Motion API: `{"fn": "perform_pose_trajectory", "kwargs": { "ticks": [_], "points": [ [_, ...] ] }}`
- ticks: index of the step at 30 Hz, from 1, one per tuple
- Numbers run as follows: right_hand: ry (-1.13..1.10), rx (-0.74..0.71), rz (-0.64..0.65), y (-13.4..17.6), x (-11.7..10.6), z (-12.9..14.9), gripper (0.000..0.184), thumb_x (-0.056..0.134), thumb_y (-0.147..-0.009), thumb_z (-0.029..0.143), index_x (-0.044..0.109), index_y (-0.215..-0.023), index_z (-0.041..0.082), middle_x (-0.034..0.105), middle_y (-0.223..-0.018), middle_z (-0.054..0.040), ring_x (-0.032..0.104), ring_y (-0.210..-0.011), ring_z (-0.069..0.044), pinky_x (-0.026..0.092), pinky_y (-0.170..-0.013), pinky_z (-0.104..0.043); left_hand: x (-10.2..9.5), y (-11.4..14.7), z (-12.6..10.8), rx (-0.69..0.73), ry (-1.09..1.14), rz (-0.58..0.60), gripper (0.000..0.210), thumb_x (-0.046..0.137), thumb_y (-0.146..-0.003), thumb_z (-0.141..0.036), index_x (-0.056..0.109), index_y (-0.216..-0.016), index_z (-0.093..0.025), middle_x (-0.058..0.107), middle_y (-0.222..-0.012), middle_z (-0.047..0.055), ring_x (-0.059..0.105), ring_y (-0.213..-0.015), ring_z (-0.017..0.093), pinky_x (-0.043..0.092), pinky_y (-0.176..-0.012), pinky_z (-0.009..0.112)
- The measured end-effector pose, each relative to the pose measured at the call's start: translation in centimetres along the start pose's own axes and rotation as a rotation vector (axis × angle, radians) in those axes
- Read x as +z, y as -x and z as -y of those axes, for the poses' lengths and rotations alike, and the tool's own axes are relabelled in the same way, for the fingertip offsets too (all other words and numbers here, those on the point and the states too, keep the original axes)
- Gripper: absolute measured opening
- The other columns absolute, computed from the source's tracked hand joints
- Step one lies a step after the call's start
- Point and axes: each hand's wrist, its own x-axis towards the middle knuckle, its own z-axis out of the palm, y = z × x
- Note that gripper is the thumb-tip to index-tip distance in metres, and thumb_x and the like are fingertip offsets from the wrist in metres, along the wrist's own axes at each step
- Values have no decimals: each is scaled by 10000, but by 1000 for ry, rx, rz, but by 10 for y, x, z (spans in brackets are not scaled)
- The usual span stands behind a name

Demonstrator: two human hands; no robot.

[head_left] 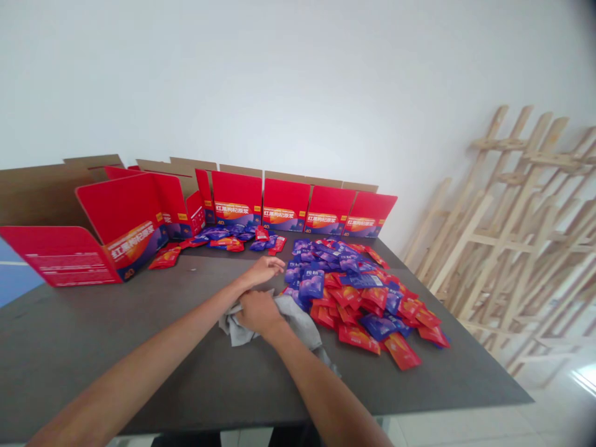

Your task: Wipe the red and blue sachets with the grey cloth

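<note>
My right hand point(259, 310) is closed on a crumpled grey cloth point(298, 316) that lies on the dark table. Just beyond it, my left hand point(263, 271) is held above the tabletop with its fingers loosely extended and nothing seen in them. The fingertips of that hand point toward a large heap of small pouches to the right. Purple pouches point(311, 284) make up its near left side, and red pouches point(358, 338) spread to the front and right. Part of the cloth is hidden under my right hand and forearm.
Open red cartons point(285, 205) stand in a row at the back edge. A larger open carton point(60, 254) stands at the left. Smaller groups of pouches point(227, 239) lie before them. Wooden easels point(488, 236) lean by the wall at right.
</note>
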Motion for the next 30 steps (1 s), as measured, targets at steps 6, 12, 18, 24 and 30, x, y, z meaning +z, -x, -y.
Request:
{"fn": "perform_pose_trajectory", "kwargs": {
  "ticks": [6,12,18,24,30],
  "points": [
    [-29,-43,-27,4,-6,2,309,515,-848,264,580,-1150,242,705,-1068,-46,692,-935,-238,518,-797,-358,-44,-1,28,0,-200,-99,191,574,-723,-183,733,-831,-185,742,-772,66,646,-664,193,509,-684,297],
    [-40,-24,11,7,-12,5,281,511,-863,270,564,-1138,246,691,-1081,-39,679,-948,-218,498,-804,-333,-97,-20,47,42,-658,-220,381,528,-718,-120,691,-1062,-137,654,-1178,137,545,-1174,289,372,-1064,438],
    [-44,-25,18,6,-11,5,265,501,-871,279,564,-1127,244,693,-1066,-38,681,-931,-218,491,-791,-335,-120,-32,68,40,-1008,-158,462,493,-820,-184,606,-1266,-144,513,-1407,171,375,-1349,373,294,-1090,583],
    [-49,-28,11,5,-9,4,288,530,-851,288,556,-1136,251,689,-1081,-31,678,-935,-229,493,-790,-343,-102,-48,79,174,-1160,-15,548,425,-858,-108,501,-1399,-157,510,-1447,142,404,-1351,293,333,-1102,496],
    [-33,-34,29,5,-10,4,282,514,-861,289,542,-1138,243,683,-1072,-39,675,-923,-221,494,-784,-338,-68,-70,79,274,-1194,-3,488,380,-842,-18,595,-1267,-124,581,-1364,138,487,-1287,214,415,-1058,366]
  ]
}}
